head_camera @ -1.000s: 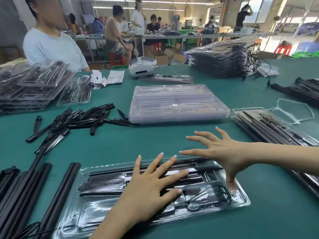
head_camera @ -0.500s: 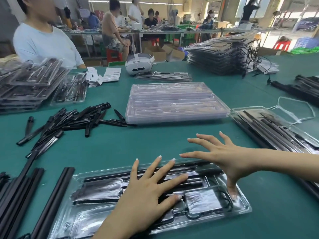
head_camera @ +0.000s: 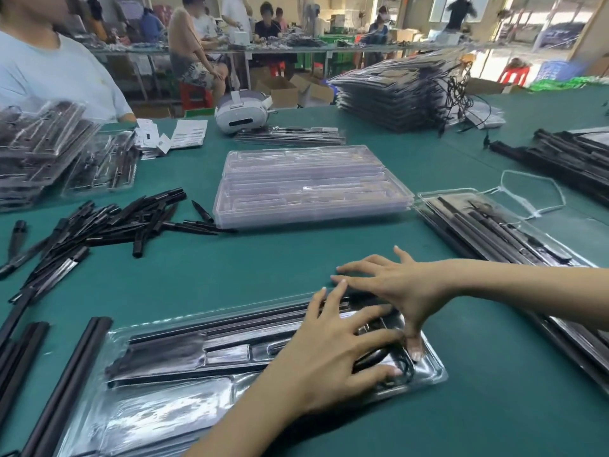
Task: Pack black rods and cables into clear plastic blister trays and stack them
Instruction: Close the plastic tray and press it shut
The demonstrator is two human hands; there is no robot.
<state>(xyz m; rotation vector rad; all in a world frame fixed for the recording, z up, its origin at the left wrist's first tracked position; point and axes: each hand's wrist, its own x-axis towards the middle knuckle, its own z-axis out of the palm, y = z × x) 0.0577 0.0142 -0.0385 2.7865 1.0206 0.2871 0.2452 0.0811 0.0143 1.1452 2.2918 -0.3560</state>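
Observation:
A clear blister tray filled with black rods and a coiled cable lies on the green table in front of me. My left hand lies flat on its right half, fingers spread and straight. My right hand reaches in from the right; its thumb presses down near the tray's right end and its fingers spread over the far edge. Loose black rods are heaped at the left. A stack of empty clear trays stands behind.
Long black rods lie at the near left. Packed trays sit at the right, with more stacks at the far right and far left. A white headset and paper slips lie beyond. A person in a pale shirt sits opposite.
My left hand has slid right along the tray toward my right hand. The right hand has lowered onto the tray's right end. My view has shifted slightly.

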